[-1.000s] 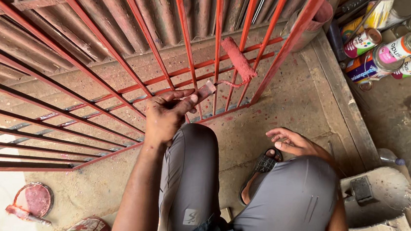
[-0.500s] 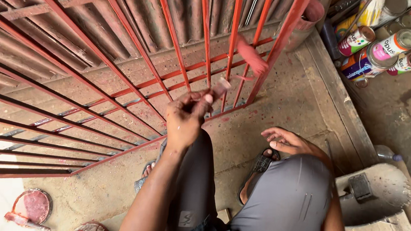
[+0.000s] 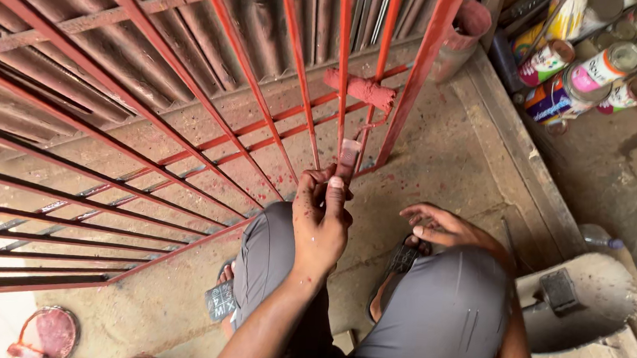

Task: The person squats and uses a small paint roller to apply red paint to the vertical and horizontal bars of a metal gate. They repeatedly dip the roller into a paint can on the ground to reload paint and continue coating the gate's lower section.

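My left hand (image 3: 320, 221) is closed around the paint-smeared handle of a small paint roller (image 3: 362, 91). The roller's red sleeve lies against the upright bars of a red metal grille (image 3: 266, 69) that leans over a corrugated sheet. My right hand (image 3: 443, 228) rests on my right knee with its fingers loosely apart and nothing in it. I am squatting in grey trousers and sandals on a concrete floor flecked with red paint.
Several paint cans (image 3: 584, 71) lie piled at the top right, beside a red-stained bucket (image 3: 467, 24). A lid holding red paint (image 3: 49, 330) sits at the bottom left. To my right are a rounded concrete block (image 3: 589, 299) and a plastic bottle (image 3: 598, 237).
My left hand has carried the roller to the right and upward along the grille bars. My right hand has stayed on the knee.
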